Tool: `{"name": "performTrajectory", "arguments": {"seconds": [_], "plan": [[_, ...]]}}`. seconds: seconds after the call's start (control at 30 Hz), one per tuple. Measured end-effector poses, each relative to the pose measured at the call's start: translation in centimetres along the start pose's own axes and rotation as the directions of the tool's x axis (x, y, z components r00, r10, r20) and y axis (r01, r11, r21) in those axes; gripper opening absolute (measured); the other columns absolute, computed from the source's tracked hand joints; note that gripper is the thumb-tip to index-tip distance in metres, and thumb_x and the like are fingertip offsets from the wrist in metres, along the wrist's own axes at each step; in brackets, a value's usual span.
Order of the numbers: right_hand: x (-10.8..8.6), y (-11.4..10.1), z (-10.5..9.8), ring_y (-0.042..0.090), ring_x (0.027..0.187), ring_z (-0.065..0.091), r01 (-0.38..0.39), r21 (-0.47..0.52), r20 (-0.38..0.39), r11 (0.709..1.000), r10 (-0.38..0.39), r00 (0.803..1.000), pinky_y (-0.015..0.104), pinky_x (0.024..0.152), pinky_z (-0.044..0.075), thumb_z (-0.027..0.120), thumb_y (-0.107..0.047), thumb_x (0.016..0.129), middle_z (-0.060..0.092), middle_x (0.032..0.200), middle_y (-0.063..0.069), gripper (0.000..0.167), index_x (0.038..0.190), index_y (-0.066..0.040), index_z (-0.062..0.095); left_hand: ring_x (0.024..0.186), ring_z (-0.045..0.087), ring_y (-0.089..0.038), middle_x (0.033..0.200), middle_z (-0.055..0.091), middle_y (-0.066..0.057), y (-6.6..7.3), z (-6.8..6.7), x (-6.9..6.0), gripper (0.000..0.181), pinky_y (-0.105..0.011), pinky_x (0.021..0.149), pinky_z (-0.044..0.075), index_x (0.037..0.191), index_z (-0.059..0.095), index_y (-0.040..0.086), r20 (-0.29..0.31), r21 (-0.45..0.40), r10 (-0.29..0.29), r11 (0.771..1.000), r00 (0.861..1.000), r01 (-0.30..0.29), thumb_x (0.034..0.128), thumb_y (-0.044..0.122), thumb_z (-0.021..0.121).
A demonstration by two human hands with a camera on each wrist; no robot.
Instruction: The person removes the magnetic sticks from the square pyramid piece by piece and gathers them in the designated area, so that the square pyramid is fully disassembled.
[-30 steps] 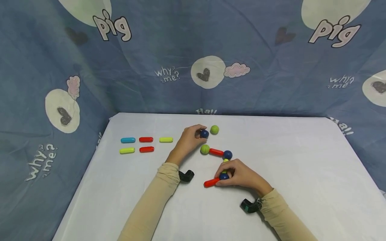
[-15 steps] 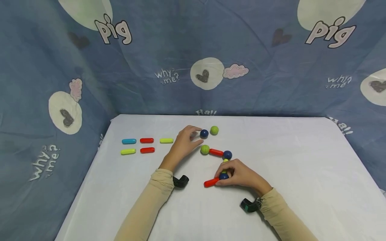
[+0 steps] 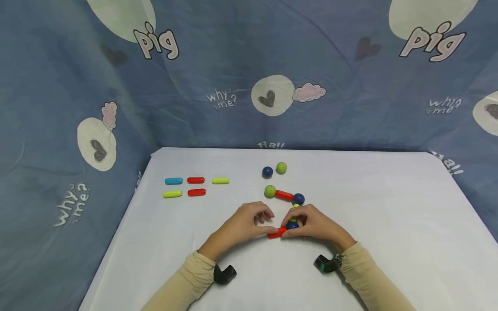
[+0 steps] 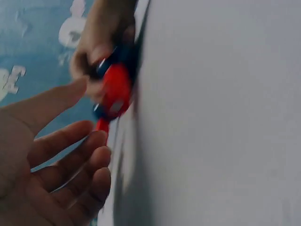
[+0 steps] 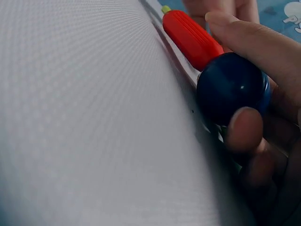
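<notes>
In the head view a chain of rods and balls lies on the white table. It has a green ball [image 3: 270, 191], a red rod [image 3: 284, 195], a blue ball [image 3: 298, 198], a mostly hidden yellow-green rod [image 3: 296, 206] and a nearer blue ball [image 3: 292, 225] with another red rod [image 3: 276, 233]. My right hand [image 3: 317, 225] pinches that nearer blue ball, also large in the right wrist view [image 5: 233, 87]. Fingers loosely bent, my left hand [image 3: 243, 224] is beside the red rod's free end, its thumb close to it; between its fingers I see nothing held.
A loose blue ball [image 3: 267, 172] and a green ball [image 3: 282, 167] lie beyond the chain. On the left are several rods: a blue rod [image 3: 173, 181], red rods [image 3: 196, 180] and yellow-green rods [image 3: 220, 180]. A patterned blue cloth [image 3: 233, 121] hangs behind the table.
My left hand has let go of the loose blue ball by the green one and come nearer, to the red rod's end. The right hand keeps its grip on the chain's blue ball.
</notes>
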State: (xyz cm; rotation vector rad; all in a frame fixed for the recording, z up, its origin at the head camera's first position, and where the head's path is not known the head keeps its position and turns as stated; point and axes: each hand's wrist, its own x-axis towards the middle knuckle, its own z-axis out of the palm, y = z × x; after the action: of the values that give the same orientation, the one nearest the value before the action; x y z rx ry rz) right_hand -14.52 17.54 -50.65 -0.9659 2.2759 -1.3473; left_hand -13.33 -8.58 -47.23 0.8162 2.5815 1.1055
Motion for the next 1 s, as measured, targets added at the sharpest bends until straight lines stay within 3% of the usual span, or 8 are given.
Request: {"name": "performTrajectory", "arguments": {"seconds": [0.1, 0.23, 0.5, 0.7, 1.0], "plan": [[-0.1, 0.2, 0.1, -0.002, 0.057, 0.047, 0.012, 0.015, 0.003, 1.000, -0.012, 1.000, 0.019, 0.052, 0.043, 0.086, -0.030, 0.085, 0.074, 0.090, -0.005, 0.021, 0.103, -0.023, 0.079, 0.083, 0.060, -0.006, 0.092, 0.069, 0.006, 0.4, 1.3, -0.2, 0.030, -0.018, 0.074, 0.048, 0.106, 0.074, 0.016, 0.066, 0.023, 0.016, 1.000, 0.998, -0.018, 0.0851, 0.034, 0.086], [-0.2, 0.3, 0.0, -0.001, 0.058, 0.051, 0.015, 0.024, 0.007, 1.000, -0.015, 1.000, 0.019, 0.053, 0.048, 0.087, -0.025, 0.085, 0.075, 0.095, -0.001, 0.025, 0.107, -0.020, 0.078, 0.080, 0.057, -0.004, 0.088, 0.068, 0.008, 0.5, 1.9, -0.2, 0.021, -0.017, 0.074, 0.048, 0.101, 0.074, 0.016, 0.053, 0.033, 0.004, 0.999, 0.999, -0.006, 0.0860, 0.025, 0.086], [-0.1, 0.0, -0.5, 0.004, 0.063, 0.063, -0.025, 0.042, 0.016, 0.999, 0.025, 1.000, 0.022, 0.060, 0.054, 0.087, -0.020, 0.084, 0.073, 0.091, 0.003, 0.032, 0.112, -0.016, 0.072, 0.080, 0.060, -0.008, 0.089, 0.070, 0.003, 0.5, 1.3, -0.2, 0.018, -0.019, 0.073, 0.051, 0.100, 0.074, 0.012, 0.034, 0.008, -0.018, 1.000, 0.999, 0.018, 0.0863, 0.015, 0.084], [0.0, -0.1, -0.5, 0.004, 0.062, 0.065, -0.031, 0.034, 0.019, 0.999, 0.031, 0.999, 0.021, 0.059, 0.052, 0.087, -0.019, 0.083, 0.072, 0.078, -0.002, 0.033, 0.111, -0.015, 0.071, 0.081, 0.058, -0.006, 0.091, 0.069, 0.005, 0.4, 1.1, -0.3, 0.023, -0.019, 0.075, 0.048, 0.105, 0.076, 0.013, 0.050, 0.035, -0.033, 0.999, 0.998, 0.031, 0.0857, 0.019, 0.086], [-0.2, 0.0, -0.2, 0.004, 0.062, 0.065, -0.048, 0.037, 0.012, 0.998, 0.047, 0.999, 0.021, 0.059, 0.052, 0.087, -0.019, 0.083, 0.072, 0.076, -0.002, 0.030, 0.108, -0.016, 0.072, 0.081, 0.057, -0.007, 0.090, 0.069, 0.006, 0.3, 1.2, -0.3, 0.019, -0.022, 0.078, 0.046, 0.104, 0.078, 0.014, 0.058, 0.056, -0.034, 0.998, 0.998, 0.030, 0.0869, 0.021, 0.085]]}}
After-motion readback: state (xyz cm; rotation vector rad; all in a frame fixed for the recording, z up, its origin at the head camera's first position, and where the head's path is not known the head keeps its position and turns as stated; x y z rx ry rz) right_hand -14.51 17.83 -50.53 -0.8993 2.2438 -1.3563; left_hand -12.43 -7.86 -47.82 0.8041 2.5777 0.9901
